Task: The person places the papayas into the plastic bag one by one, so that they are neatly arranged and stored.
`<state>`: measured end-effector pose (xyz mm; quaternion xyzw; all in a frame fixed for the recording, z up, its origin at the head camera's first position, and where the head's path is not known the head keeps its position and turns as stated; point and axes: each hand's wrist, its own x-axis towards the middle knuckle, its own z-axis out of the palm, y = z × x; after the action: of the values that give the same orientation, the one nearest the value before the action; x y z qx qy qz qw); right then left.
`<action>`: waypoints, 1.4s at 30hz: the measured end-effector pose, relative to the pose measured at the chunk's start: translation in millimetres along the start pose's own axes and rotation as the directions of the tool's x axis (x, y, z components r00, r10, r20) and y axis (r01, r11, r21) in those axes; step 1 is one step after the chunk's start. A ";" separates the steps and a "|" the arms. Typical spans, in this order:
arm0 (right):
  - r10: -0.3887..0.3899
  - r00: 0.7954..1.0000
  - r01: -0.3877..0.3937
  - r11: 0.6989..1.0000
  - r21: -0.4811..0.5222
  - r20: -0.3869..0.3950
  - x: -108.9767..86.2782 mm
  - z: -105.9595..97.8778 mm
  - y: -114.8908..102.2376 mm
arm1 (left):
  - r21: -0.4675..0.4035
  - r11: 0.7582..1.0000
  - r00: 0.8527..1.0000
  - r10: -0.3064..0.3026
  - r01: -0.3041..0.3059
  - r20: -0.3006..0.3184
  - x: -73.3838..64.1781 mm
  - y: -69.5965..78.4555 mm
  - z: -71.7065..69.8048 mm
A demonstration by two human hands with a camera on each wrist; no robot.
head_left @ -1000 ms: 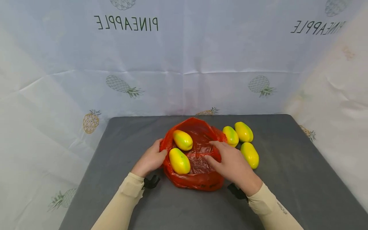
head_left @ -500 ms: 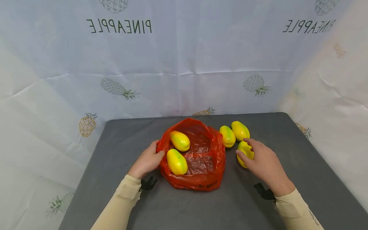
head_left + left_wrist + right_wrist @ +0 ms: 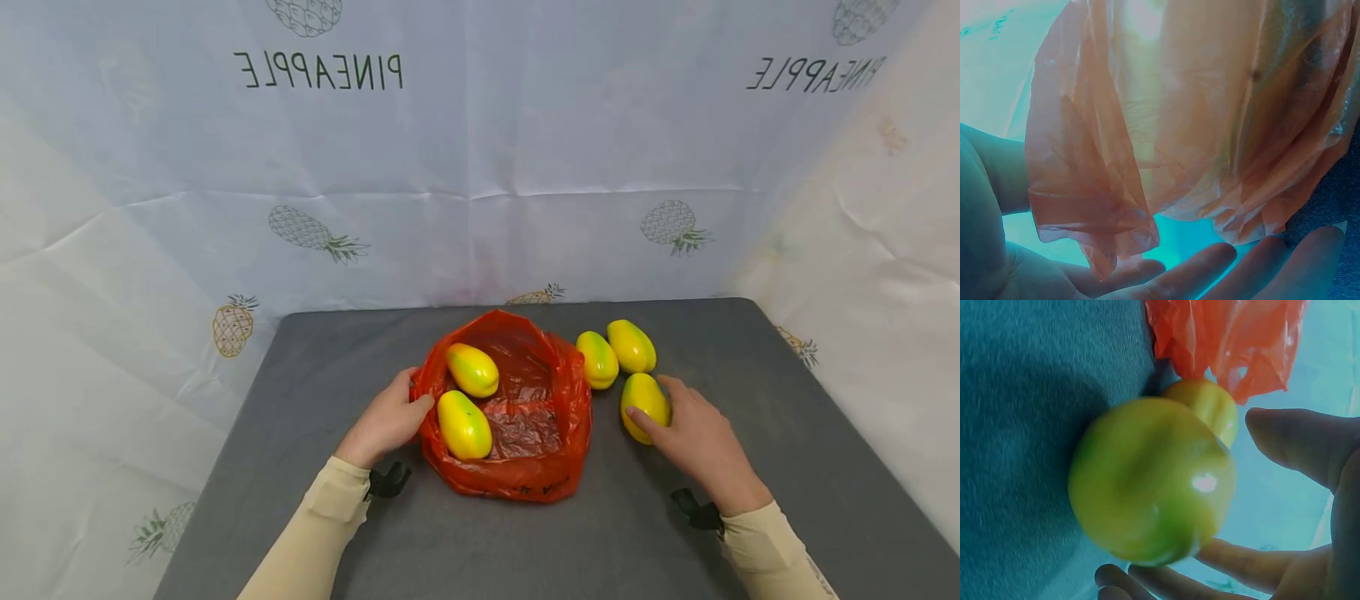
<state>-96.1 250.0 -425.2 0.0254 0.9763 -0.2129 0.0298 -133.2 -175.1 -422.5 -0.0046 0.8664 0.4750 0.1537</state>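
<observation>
A red plastic bag (image 3: 525,479) lies wide-mouthed on the table, with two glossy yellow-green papayas, one nearer (image 3: 465,425) and one farther (image 3: 472,370), at its left side. My left hand (image 3: 386,421) holds the bag's left rim, thumb over the edge; the left wrist view shows its fingers (image 3: 1197,269) stretched beneath the thin plastic (image 3: 1179,112). To the right of the bag, my right hand (image 3: 697,433) reaches around a single papaya (image 3: 643,407). In the right wrist view the thumb (image 3: 1291,437) stands apart from that papaya (image 3: 1147,481), and the fingers lie along its far side.
Two more papayas, one against the bag's right side (image 3: 597,360) and one farther back (image 3: 632,346), rest on the dark grey table (image 3: 480,550). A white cloth (image 3: 480,242) printed with pineapples hangs behind the table's back edge.
My right hand has moved right from over the bag to the nearest loose papaya, and has lowered around it. The left hand stays at the bag's left rim.
</observation>
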 end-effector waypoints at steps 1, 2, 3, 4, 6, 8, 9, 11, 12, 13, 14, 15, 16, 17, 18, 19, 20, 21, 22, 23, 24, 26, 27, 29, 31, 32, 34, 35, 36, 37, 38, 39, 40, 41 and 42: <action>0.000 1.000 0.000 1.000 0.005 0.000 0.2 1.0 0.0 | 0.000 1.000 1.000 0.002 -0.002 0.001 -0.1 0.4 0.4; -0.002 1.000 0.002 1.000 0.010 -0.003 0.3 2.0 -0.1 | 0.001 1.000 1.000 0.003 -0.003 0.001 -0.2 0.6 0.9; -0.005 1.000 0.005 1.000 0.013 -0.006 0.5 3.0 0.1 | 0.001 1.000 1.000 0.004 -0.004 0.002 -0.4 0.9 1.3; -0.007 1.000 0.007 1.000 0.013 -0.011 0.6 3.8 0.1 | 0.002 1.000 1.000 0.004 -0.004 0.001 -0.6 1.3 1.8; -0.012 1.000 0.013 1.000 0.014 -0.019 0.8 5.0 0.6 | 0.002 1.000 1.000 0.004 -0.004 0.001 -0.9 1.8 2.6; -0.017 1.000 0.018 1.000 0.015 -0.024 0.7 6.2 1.2 | 0.001 1.000 1.000 0.002 -0.002 -0.001 -0.9 2.0 3.2; -0.021 0.999 0.021 1.000 0.016 -0.027 0.7 6.8 1.6 | 0.002 1.000 1.000 0.001 -0.001 -0.001 -0.9 2.3 3.4; -0.027 0.999 0.028 0.999 0.016 -0.033 0.4 7.9 2.2 | 0.001 1.000 1.000 0.001 -0.001 -0.002 -0.7 2.6 3.7; -0.030 0.999 0.031 0.999 0.016 -0.036 0.3 8.4 2.4 | 0.003 1.000 1.000 0.001 -0.001 -0.003 -0.6 2.8 3.9; -0.032 0.999 0.033 0.999 0.017 -0.039 0.5 8.8 2.8 | 0.003 1.000 1.000 0.004 -0.004 -0.002 -0.6 3.3 4.0; -0.033 0.999 0.034 0.999 0.017 -0.042 0.5 9.6 2.9 | 0.005 1.000 1.000 0.005 -0.005 -0.003 -0.6 3.4 4.0; -0.035 0.998 0.035 0.999 0.018 -0.045 0.7 10.2 3.2 | 0.008 1.000 1.000 0.005 -0.005 -0.004 -0.7 3.6 4.0; -0.035 0.998 0.036 0.999 0.017 -0.048 0.9 10.8 3.3 | 0.007 1.000 1.000 0.005 -0.005 -0.004 -0.7 3.4 4.0; -0.036 0.998 0.036 0.999 0.017 -0.049 1.1 11.4 3.4 | 0.007 1.000 1.000 0.005 -0.005 -0.004 -0.8 3.4 3.9; -0.036 0.998 0.037 0.999 0.017 -0.051 1.4 11.8 3.5 | 0.006 1.000 1.000 0.003 -0.003 -0.002 -1.0 3.3 3.8; -0.036 0.998 0.037 0.999 0.017 -0.051 1.6 12.2 3.5 | 0.004 1.000 1.000 0.001 -0.001 -0.001 -1.2 3.2 3.6; -0.037 0.998 0.037 0.999 0.016 -0.050 1.6 12.4 3.4 | 0.003 1.000 1.000 -0.002 0.002 0.000 -1.4 2.7 3.4; -0.036 0.998 0.037 0.999 0.015 -0.048 1.7 12.1 3.4 | 0.002 1.000 1.000 -0.003 0.003 0.003 -1.5 2.4 3.1; -0.035 0.998 0.036 0.999 0.013 -0.045 1.6 11.7 3.2 | 0.001 1.000 1.000 -0.003 0.003 0.005 -1.6 2.2 2.9; -0.034 0.999 0.035 0.999 0.011 -0.042 1.4 11.1 2.9 | 0.003 1.000 1.000 -0.002 0.002 0.005 -1.7 2.1 2.6; -0.035 0.999 0.035 0.999 0.009 -0.038 1.2 10.1 2.6 | 0.003 1.000 1.000 -0.002 0.002 0.006 -1.6 1.8 2.3; -0.035 0.999 0.035 0.999 0.003 -0.031 0.4 7.6 1.7 | 0.009 1.000 1.000 -0.002 0.002 0.008 -1.4 1.2 1.8; -0.036 0.999 0.036 0.999 0.001 -0.030 -0.1 6.2 1.2 | 0.011 1.000 1.000 -0.003 0.003 0.007 -1.2 0.9 1.6; -0.039 0.999 0.039 0.999 -0.003 -0.028 -1.3 3.2 -0.5 | 0.013 1.000 1.000 -0.006 0.005 0.007 -0.6 0.5 1.3; -0.041 0.999 0.041 0.999 -0.005 -0.028 -2.6 -0.3 -2.5 | 0.014 1.000 1.000 -0.011 0.011 0.004 0.1 0.7 1.4; -0.041 0.999 0.041 0.999 -0.007 -0.029 -3.2 -2.0 -3.6 | 0.014 1.000 1.000 -0.013 0.013 0.003 0.2 0.8 1.4; -0.050 0.998 0.050 0.999 -0.009 -0.034 -5.0 -6.0 -6.7 | 0.014 1.000 1.000 -0.020 0.020 0.000 1.3 1.2 1.4; -0.057 0.998 0.057 0.998 -0.010 -0.038 -5.7 -8.7 -8.5 | 0.014 1.000 1.000 -0.023 0.023 -0.001 1.7 1.6 1.3; -0.065 0.997 0.065 0.998 -0.009 -0.043 -6.4 -11.1 -10.4 | 0.014 1.000 1.000 -0.027 0.027 -0.003 2.0 2.0 1.3; -0.073 0.996 0.073 0.997 -0.010 -0.048 -7.0 -13.9 -12.6 | 0.014 0.999 1.000 -0.029 0.030 -0.003 1.9 2.3 1.2; -0.082 0.995 0.081 0.997 -0.012 -0.053 -7.3 -16.9 -14.6 | 0.012 0.999 1.000 -0.029 0.029 -0.001 1.7 2.3 1.2; -0.091 0.994 0.090 0.996 -0.011 -0.059 -7.6 -19.9 -17.2 | 0.012 0.999 1.000 -0.030 0.030 -0.001 1.6 2.3 1.2; -0.099 0.993 0.098 0.995 -0.014 -0.067 -7.5 -22.6 -19.4 | 0.011 1.000 1.000 -0.028 0.028 0.000 1.0 2.4 1.2; -0.103 0.992 0.103 0.995 -0.014 -0.071 -7.2 -25.5 -21.8 | 0.010 1.000 1.000 -0.026 0.026 0.001 0.2 2.6 1.2; -0.108 0.991 0.108 0.994 -0.015 -0.074 -6.8 -28.0 -24.5 | 0.009 1.000 1.000 -0.023 0.023 0.003 -0.5 2.6 1.2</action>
<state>-92.1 239.2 -389.2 -0.0197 0.9778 -0.2079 -0.0182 -132.8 -172.7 -420.9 -0.0133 0.8682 0.4694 0.1605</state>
